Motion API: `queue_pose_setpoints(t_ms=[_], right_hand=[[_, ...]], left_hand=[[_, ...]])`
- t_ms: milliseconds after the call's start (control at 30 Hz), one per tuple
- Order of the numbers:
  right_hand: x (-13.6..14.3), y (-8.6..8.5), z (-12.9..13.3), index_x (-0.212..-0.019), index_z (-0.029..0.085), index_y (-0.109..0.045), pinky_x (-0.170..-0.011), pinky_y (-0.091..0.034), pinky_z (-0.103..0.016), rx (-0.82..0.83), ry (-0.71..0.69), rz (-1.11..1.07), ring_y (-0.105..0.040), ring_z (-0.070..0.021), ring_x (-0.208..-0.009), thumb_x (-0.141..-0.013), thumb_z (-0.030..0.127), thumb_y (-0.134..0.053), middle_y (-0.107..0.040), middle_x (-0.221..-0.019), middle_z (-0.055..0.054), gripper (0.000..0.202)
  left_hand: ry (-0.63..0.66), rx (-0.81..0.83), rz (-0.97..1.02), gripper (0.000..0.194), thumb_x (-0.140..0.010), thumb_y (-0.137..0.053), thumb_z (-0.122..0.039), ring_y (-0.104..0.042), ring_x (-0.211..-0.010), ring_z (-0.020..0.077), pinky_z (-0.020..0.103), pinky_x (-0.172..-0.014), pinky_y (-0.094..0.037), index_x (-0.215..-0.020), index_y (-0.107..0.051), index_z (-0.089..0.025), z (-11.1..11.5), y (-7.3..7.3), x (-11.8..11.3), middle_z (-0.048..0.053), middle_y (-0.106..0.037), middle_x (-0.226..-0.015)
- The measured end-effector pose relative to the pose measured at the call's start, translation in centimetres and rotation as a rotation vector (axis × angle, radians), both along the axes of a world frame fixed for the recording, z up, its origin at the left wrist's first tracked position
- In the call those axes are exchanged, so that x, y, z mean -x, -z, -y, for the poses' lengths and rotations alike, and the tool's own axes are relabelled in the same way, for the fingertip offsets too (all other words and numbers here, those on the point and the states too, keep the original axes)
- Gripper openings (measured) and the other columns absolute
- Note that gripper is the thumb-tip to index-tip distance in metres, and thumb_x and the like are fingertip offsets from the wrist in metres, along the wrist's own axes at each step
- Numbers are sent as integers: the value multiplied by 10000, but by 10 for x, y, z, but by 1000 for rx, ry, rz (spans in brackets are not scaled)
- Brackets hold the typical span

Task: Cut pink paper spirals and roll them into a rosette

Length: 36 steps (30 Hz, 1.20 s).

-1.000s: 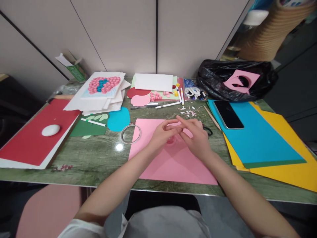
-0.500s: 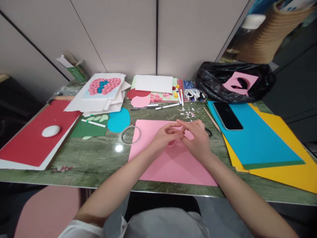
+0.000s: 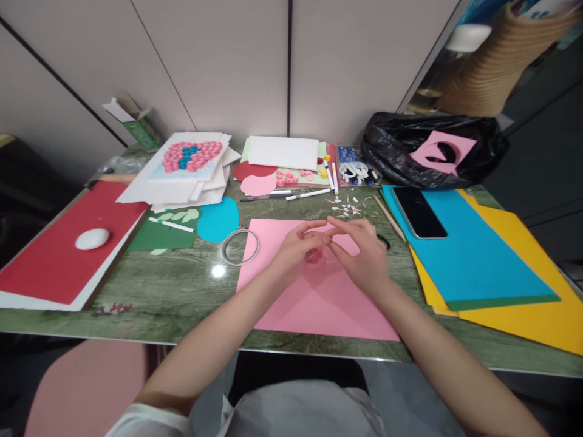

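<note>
1. The rectangular pink paper sheet point(image 3: 314, 309) is laid on the green table point(image 3: 173, 285), long axis left to right.
2. Above it, the left hand point(image 3: 298, 249) and right hand point(image 3: 364, 252) are joined at the fingertips; whether anything is clamped cannot be told.
3. Its left edge is overlapped by 1 grey ring point(image 3: 225, 255).

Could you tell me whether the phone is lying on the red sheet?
No, the phone lies on the blue sheet at the right.

Place: indoor paper-craft spot; home or studio, cannot tell
Surface point(image 3: 168, 288): green, streaked, bearing a pink sheet point(image 3: 319, 309), blue sheet point(image 3: 478, 255), paper scraps point(image 3: 350, 210)
Far side: pale grey panels point(image 3: 364, 60) are rising
Near left: pink seat point(image 3: 86, 394) is standing below
</note>
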State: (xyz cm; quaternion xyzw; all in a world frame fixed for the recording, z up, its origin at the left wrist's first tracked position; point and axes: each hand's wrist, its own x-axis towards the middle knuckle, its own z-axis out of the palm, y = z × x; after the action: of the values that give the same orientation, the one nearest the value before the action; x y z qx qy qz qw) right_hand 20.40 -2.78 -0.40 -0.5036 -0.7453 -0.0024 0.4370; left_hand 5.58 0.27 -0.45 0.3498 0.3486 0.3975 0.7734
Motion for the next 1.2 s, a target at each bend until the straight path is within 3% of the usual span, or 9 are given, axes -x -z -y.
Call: queue_pose_setpoints(t_ms=[133, 367, 700, 967, 1200], right_hand=[[-2, 2, -1, -1204, 251, -586, -801, -453, -380, 19, -26, 36, -573, -223, -912, -844, 144, -590, -710, -924, -34, 375], [-5, 6, -1, -1271, 275, -550, -830, -445, -398, 127, -142, 57, -535, -225, -969, -889, 109, -487, -679, -1043, -56, 421], [-4, 3, -2, -1314, 296, -515, -801, -445, -389, 205, -190, 57, -535, -219, -943, -921, 118, -417, -675, -1050, -55, 442], [-1, 1, 0, -1184, 272, -619, -790, -453, -398, 116, -41, 10, -540, -227, -872, -846, 130, -545, -703, -887, -38, 374], [-2, 0, -1, -1159, 289, -641, -750, -455, -364, 53, -52, -15, -511, -211, -787, -824, 142, -592, -675, -799, -20, 369]], left_hand=[[10, -12, 0, 400, -669, -706, -194, -434, -463, 36, 228, -471, -261, -1050, -587, -177, 0, -1, 0, 19, -650, -820], [-16, 11, -25, 361, -654, -701, -168, -413, -467, 34, 206, -480, -247, -1002, -601, -172, 2, -4, -2, -52, -537, -607], [-15, -51, -76, 410, -626, -732, -203, -409, -497, 30, 213, -512, -269, -1017, -609, -174, 0, 0, 1, -31, -605, -689], [28, -49, -58, 388, -646, -753, -260, -429, -494, 33, 213, -494, -258, -994, -610, -165, 0, -1, 0, 1, -635, -743], [96, -43, -62, 377, -647, -760, -271, -514, -533, 50, 195, -463, -221, -983, -613, -184, 2, -1, -1, 1, -637, -776]])
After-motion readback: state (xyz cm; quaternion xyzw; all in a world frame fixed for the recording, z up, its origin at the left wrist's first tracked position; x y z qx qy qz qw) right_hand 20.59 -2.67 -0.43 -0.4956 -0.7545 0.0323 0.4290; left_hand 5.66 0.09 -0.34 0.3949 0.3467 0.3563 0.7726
